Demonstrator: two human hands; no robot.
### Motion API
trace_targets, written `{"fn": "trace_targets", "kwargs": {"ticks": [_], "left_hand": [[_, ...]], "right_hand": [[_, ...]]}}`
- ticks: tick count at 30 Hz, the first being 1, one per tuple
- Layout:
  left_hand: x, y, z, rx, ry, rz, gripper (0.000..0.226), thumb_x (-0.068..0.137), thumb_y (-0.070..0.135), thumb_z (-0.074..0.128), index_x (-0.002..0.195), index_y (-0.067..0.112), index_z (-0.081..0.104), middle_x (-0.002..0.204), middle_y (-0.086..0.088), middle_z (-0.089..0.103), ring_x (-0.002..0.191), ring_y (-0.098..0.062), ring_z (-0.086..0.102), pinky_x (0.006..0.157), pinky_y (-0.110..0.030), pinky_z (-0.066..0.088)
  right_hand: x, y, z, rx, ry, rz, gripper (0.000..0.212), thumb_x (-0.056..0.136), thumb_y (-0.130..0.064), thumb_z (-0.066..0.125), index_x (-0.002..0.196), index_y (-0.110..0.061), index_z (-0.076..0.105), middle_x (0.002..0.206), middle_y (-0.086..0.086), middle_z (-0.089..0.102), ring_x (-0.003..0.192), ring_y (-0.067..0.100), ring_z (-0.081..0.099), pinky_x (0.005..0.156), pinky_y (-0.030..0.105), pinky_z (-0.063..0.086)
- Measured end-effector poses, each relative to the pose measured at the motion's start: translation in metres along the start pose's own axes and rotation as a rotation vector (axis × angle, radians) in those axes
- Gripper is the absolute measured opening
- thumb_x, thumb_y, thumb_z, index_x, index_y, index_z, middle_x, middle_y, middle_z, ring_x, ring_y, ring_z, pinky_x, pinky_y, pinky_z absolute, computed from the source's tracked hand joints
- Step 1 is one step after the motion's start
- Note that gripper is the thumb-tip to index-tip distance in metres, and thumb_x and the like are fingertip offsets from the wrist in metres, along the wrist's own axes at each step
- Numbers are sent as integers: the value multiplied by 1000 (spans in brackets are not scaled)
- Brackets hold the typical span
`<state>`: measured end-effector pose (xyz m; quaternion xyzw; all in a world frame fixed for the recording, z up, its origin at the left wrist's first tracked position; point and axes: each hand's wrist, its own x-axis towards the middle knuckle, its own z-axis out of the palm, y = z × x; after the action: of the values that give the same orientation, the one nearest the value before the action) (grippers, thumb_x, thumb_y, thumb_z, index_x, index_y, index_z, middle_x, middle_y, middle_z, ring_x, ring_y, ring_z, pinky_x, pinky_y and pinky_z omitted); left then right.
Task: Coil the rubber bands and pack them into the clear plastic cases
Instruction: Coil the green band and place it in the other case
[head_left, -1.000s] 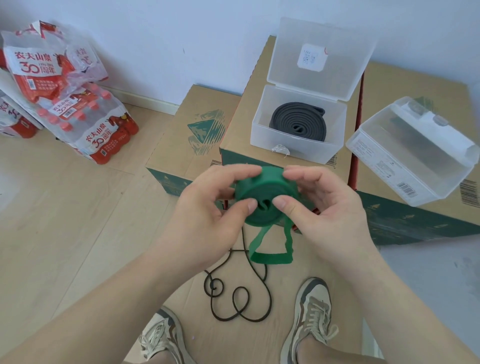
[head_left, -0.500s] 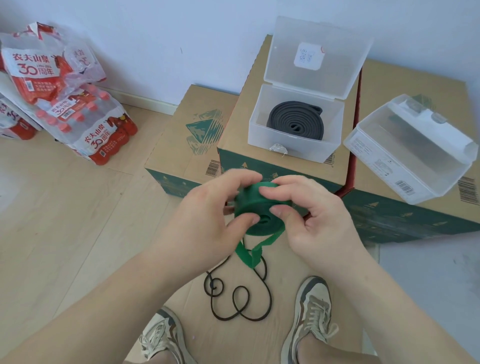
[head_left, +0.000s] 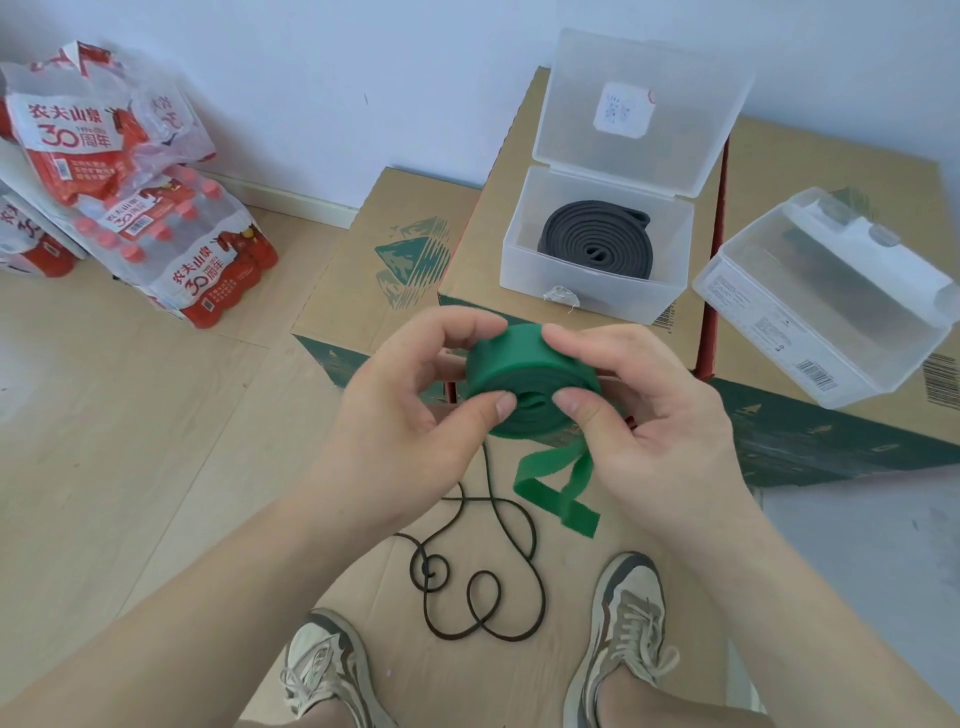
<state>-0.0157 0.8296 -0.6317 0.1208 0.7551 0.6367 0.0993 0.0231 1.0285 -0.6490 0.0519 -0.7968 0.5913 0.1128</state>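
Cardboard boxes (head_left: 467, 249) backing; left hand (head_left: 410, 415) and right hand (head_left: 649, 415) both pinching springy flat green rubber band coil (head_left: 524, 384); loose tail dangling, gripping rim advisable.

Bright even daylight, soft shadows, wide-angle edge distortion, slight softness

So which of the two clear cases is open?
The left case, lid raised, holding a coiled dark grey band. The right case lies shut.

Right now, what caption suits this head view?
Left hand and right hand grip a part-coiled green rubber band; a coiled black band sits in an open case.
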Motion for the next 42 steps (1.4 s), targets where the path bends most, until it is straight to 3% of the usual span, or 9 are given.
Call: {"fn": "trace_targets", "kwargs": {"ticks": [6,11,15,18,23,25,29,34,42], "left_hand": [[-4,-4,2,432,-55,207,44,83,9,78,119,29,61,114,18,67,108,-8,66,88,-36,61],[1,1,-2,108,1,-24,46,78,-2,84,105,32,69,104,14,71,103,-12,68,84,-32,63],[3,6,-5,-54,26,-34,49,79,1,85,108,36,69,104,6,74,96,-18,72,78,-35,61],[4,5,-1,-115,42,-31,55,82,-5,80,122,31,67,109,3,73,99,-20,72,85,-38,61],[-5,0,5,458,-62,235,60,85,2,75,139,26,59,129,15,63,122,-9,61,97,-36,57],[-7,-2,5,511,-104,238,56,87,9,74,138,27,59,128,17,63,121,-6,61,96,-37,57],[-3,-2,3,358,-118,99,54,87,3,75,128,36,64,116,17,64,114,-9,61,86,-31,61],[-4,0,2,199,-128,-14,50,89,-1,72,117,41,68,115,12,65,113,-12,61,80,-34,63],[1,4,-1,-8,19,-47,38,94,-2,67,112,31,68,109,7,73,105,-16,67,76,-23,59]], "right_hand": [[-3,1,3,-188,-59,-50,50,79,20,72,106,-22,81,108,-1,67,106,15,66,86,28,56],[0,-2,-4,109,31,188,43,76,5,86,99,-28,74,107,-4,76,107,18,72,94,35,60],[3,-1,-6,169,-19,148,51,88,8,75,124,-27,71,126,1,71,121,25,67,104,44,54],[4,-2,-7,211,-7,122,50,92,14,66,127,-21,70,126,3,69,123,25,65,104,41,55],[-1,-3,0,-70,-70,55,53,83,19,70,109,-27,79,113,-4,70,112,12,66,93,21,53],[-3,-3,3,-127,-128,78,50,79,18,72,104,-25,78,107,-10,71,107,9,67,89,15,51],[-4,-7,1,-7,-80,203,45,79,10,78,97,-29,65,106,-15,75,107,9,71,92,24,57],[0,-4,-5,65,-11,208,34,75,4,87,88,-23,71,114,-6,76,111,18,71,98,42,58],[1,1,-9,162,-38,170,52,91,9,71,124,-31,73,121,-1,71,116,26,68,97,47,58]]}}
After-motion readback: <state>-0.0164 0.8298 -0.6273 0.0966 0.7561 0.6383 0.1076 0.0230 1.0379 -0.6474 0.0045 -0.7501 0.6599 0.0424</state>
